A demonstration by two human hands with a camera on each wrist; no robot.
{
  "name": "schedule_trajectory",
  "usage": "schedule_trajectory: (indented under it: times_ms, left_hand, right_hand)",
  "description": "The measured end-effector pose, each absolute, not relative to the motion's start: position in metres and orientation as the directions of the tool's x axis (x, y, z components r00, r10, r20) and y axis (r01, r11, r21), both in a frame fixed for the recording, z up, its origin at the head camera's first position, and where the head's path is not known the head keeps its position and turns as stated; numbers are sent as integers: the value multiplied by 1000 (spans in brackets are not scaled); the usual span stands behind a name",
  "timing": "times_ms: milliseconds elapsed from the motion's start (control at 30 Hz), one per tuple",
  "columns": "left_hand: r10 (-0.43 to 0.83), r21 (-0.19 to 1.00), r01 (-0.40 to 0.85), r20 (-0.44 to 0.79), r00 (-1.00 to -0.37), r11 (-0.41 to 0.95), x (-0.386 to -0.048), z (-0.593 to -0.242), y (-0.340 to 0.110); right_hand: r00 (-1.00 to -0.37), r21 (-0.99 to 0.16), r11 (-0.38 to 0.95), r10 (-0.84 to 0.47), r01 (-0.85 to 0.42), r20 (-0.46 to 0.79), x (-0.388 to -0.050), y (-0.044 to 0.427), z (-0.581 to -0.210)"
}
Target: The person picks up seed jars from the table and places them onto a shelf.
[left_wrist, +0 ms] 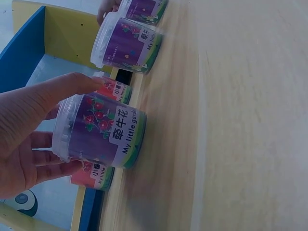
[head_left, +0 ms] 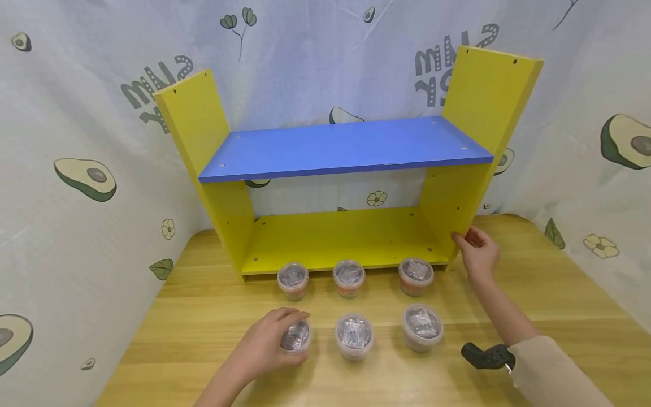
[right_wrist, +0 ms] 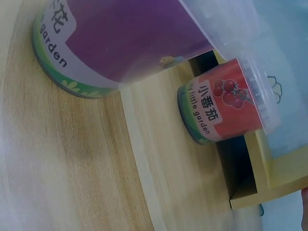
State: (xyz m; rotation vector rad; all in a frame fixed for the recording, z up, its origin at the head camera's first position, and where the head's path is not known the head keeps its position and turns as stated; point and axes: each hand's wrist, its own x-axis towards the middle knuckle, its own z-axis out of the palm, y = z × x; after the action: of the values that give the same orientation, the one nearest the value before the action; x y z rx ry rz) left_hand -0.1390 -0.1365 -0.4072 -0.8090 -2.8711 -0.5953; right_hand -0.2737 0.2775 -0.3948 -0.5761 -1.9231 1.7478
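Observation:
My left hand (head_left: pixel 272 342) cups the purple lidded tub (left_wrist: pixel 101 127) at the front left of two rows. The thumb lies on one side of its clear lid and the fingers on the other. My right hand (head_left: pixel 480 255) grips the lower front edge of the yellow-and-blue shelf unit (head_left: pixel 346 148) at its right side panel, thumb on the inner face. The other purple tubs stand at front middle (head_left: pixel 354 337) and front right (head_left: pixel 422 328). Red tubs stand behind them, at left (head_left: pixel 293 281), middle (head_left: pixel 348 278) and right (head_left: pixel 415 276), close to the shelf's front.
The wooden table (head_left: pixel 193 322) carries everything. Behind the shelf and along both sides hangs a pale curtain (head_left: pixel 107 237) printed with avocados. A dark device (head_left: pixel 488 356) sticks out from the right sleeve over the table. The shelf's side panels rise above its blue board.

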Motion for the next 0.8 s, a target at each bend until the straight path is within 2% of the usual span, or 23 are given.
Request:
schedule_trajectory:
  times_ms: [233, 533, 800]
  left_hand:
    - [489, 354, 525, 191, -851, 774, -141, -406, -137]
    - [484, 367, 510, 167, -859, 778, -142, -403, -137]
    - [487, 359, 510, 158, -859, 782, -147, -392, -136]
  right_hand:
    - [-803, -984, 176, 589, 11, 96, -271, 277, -396]
    - [-793, -979, 198, 590, -40, 152, -274, 277, -400]
    - [-794, -985, 169, 593, -40, 134, -274, 275, -397]
